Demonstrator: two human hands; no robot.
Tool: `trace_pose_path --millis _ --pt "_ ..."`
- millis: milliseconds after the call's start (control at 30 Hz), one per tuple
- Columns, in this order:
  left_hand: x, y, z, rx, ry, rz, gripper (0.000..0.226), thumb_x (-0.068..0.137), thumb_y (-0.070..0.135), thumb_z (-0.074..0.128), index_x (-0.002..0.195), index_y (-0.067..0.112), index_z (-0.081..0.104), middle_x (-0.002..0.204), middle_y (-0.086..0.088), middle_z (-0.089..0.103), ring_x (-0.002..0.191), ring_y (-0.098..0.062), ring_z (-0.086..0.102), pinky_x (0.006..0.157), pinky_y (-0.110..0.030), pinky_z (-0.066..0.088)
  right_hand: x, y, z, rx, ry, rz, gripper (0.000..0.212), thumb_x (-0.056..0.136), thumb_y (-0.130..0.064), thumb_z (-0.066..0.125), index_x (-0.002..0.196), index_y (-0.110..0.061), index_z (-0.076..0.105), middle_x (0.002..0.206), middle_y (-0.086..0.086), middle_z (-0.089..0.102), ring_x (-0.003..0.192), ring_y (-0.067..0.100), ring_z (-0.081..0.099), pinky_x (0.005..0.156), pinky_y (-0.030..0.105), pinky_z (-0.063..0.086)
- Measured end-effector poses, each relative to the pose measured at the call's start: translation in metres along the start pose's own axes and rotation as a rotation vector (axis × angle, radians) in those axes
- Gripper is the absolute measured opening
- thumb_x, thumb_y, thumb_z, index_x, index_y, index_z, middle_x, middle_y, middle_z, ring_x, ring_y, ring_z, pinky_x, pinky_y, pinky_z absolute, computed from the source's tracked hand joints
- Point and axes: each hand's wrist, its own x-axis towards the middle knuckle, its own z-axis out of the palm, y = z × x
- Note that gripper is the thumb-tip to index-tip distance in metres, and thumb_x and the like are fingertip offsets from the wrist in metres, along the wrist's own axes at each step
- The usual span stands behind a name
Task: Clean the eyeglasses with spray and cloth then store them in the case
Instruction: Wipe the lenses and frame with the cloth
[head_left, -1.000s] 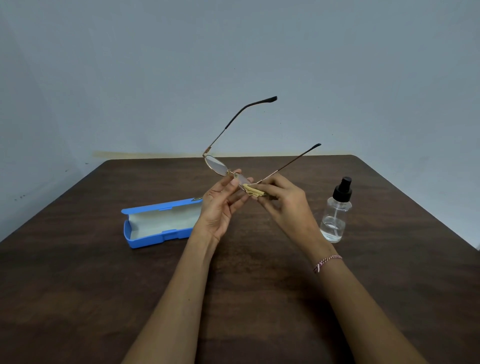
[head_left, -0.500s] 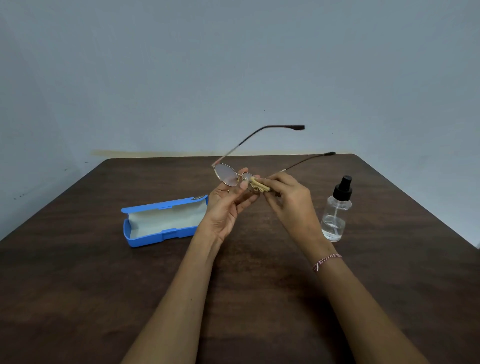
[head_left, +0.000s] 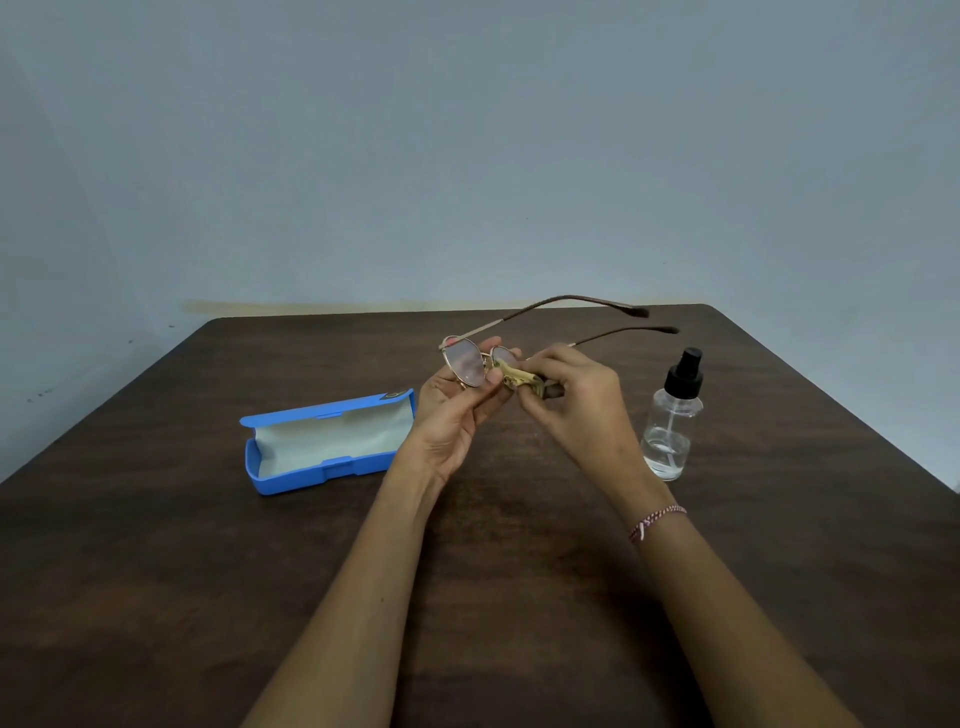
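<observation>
The eyeglasses are held above the table, near its far middle, with both temples unfolded and pointing away to the right. The front of the frame is gripped by the left hand, palm up, with the thumb and fingertips closed round the frame near the bridge; one lens is left uncovered and is seen to be clear with a faint tint. A small yellowish cloth, bunched up, is pinched in the right hand and pressed against the other lens, which is mostly hidden by it. The two hands are brought close together, fingertips touching or nearly touching at the cloth; which of the two cannot be told. The blue case is lying on the table to the left of the left hand, lid open, its pale lining exposed and nothing seen inside. The spray bottle, clear with a black pump top, is standing upright on the table just right of the right hand, apart from it, with a little liquid at the bottom. A braided bracelet is worn on the right wrist. A plain grey-blue wall is seen behind the table.
</observation>
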Motion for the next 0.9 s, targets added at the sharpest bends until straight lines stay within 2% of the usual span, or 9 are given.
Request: trace_pose_path --millis 67,133,300,400,533,667,767,833,900 --pt "-0.0011 -0.0009 0.0023 0.006 -0.016 -0.015 0.037 0.072 0.003 0.061 0.108 0.011 0.062 0.095 -0.005 0.073 0.089 -0.016 0.069 0.073 -0.024 0.057 0.0 0.0005 0.0011 -0.016 0.027 0.004 0.023 0.077 0.001 0.071 0.099 -0.006 0.071 0.087 0.002 0.064 0.074 0.004 0.054 0.07 0.01 0.046" --pt "-0.0024 -0.0021 0.0049 0.01 -0.034 -0.027 0.038 0.072 0.0 0.061 0.109 0.009 0.062 0.092 -0.004 0.073 0.088 -0.015 0.069 0.072 -0.024 0.057 0.0001 0.0016 0.0019 -0.038 0.06 0.029 0.024 0.078 0.0 0.071 0.101 -0.005 0.071 0.088 0.002 0.062 0.075 0.004 0.055 0.072 0.009 0.047" --pt "-0.0025 -0.0028 0.0055 0.036 -0.027 -0.006 0.032 0.081 -0.007 0.054 0.108 0.009 0.062 0.091 -0.002 0.074 0.083 -0.013 0.07 0.069 -0.021 0.056 0.0004 0.0035 0.0036 -0.091 0.083 0.089 0.016 0.077 -0.007 0.071 0.093 -0.005 0.072 0.083 0.003 0.063 0.069 0.011 0.06 0.065 0.023 0.051" --pt "-0.0011 -0.0015 0.0033 0.008 -0.013 0.013 0.035 0.075 0.0 0.06 0.108 0.009 0.062 0.097 -0.007 0.073 0.089 -0.016 0.07 0.071 -0.023 0.056 -0.0002 0.0033 0.0024 -0.058 0.046 0.078 0.012 0.075 -0.009 0.069 0.086 -0.005 0.072 0.08 0.002 0.063 0.066 0.011 0.059 0.061 0.031 0.054" --pt "-0.0009 -0.0011 0.0025 -0.013 -0.023 0.017 0.037 0.074 0.001 0.059 0.109 0.01 0.061 0.096 -0.004 0.073 0.089 -0.014 0.069 0.072 -0.023 0.056 -0.0003 0.0003 0.0017 0.045 0.039 0.039 0.015 0.078 -0.002 0.069 0.092 -0.005 0.072 0.084 0.002 0.064 0.072 0.009 0.057 0.066 0.022 0.051" --pt "-0.0027 -0.002 0.0064 -0.001 -0.055 -0.029 0.035 0.075 0.0 0.059 0.109 0.01 0.061 0.091 -0.002 0.073 0.087 -0.014 0.069 0.073 -0.024 0.057 -0.0012 0.0012 0.0023 0.001 0.075 0.033 0.021 0.079 0.001 0.069 0.099 -0.005 0.071 0.087 0.002 0.062 0.075 0.005 0.056 0.069 0.012 0.048" --pt "-0.0023 -0.0019 0.0077 0.019 -0.059 -0.031 0.029 0.082 -0.004 0.055 0.107 0.01 0.061 0.092 -0.001 0.073 0.088 -0.014 0.069 0.075 -0.025 0.057 -0.0012 0.0031 0.0041 -0.061 0.093 0.061 0.015 0.078 -0.002 0.069 0.093 -0.004 0.071 0.085 0.003 0.062 0.074 0.011 0.058 0.068 0.016 0.047" --pt "-0.0015 -0.0009 0.0071 0.001 -0.059 -0.009 0.028 0.079 0.0 0.057 0.105 0.01 0.059 0.093 -0.003 0.073 0.089 -0.014 0.069 0.076 -0.025 0.057 -0.0006 0.0041 0.0047 -0.08 0.077 0.063 0.011 0.078 -0.003 0.069 0.089 -0.002 0.071 0.083 0.005 0.061 0.071 0.013 0.058 0.067 0.02 0.048" --pt "-0.0008 0.0013 0.0052 -0.047 -0.05 0.002 0.03 0.075 0.002 0.059 0.104 0.009 0.057 0.094 -0.006 0.072 0.089 -0.016 0.069 0.074 -0.025 0.057 -0.0004 0.0026 0.0036 -0.043 0.038 0.047 0.014 0.079 -0.004 0.068 0.092 -0.002 0.071 0.084 0.006 0.06 0.073 0.013 0.059 0.069 0.024 0.05"
